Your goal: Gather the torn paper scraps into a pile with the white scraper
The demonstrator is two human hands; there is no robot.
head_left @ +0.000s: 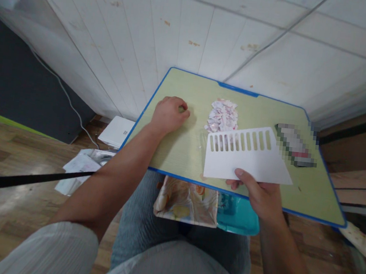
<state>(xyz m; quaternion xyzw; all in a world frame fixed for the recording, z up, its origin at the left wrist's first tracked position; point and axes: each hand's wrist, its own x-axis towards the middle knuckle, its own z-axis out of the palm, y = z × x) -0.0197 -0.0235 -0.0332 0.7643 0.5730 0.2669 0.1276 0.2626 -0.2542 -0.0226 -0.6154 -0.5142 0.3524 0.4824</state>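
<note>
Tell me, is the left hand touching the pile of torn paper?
Apart: the head view shows a strip of green tabletop between the left hand and the torn paper.

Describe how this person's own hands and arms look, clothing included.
The left hand and right hand are ungloved, with bare wrists. A light grey, finely textured sleeve on the left arm leaves the forearm uncovered. No sleeve shows on the right arm.

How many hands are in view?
2: left hand, left of the paper scraps; right hand, at the near edge of the table, gripping the slotted white sheet.
</note>
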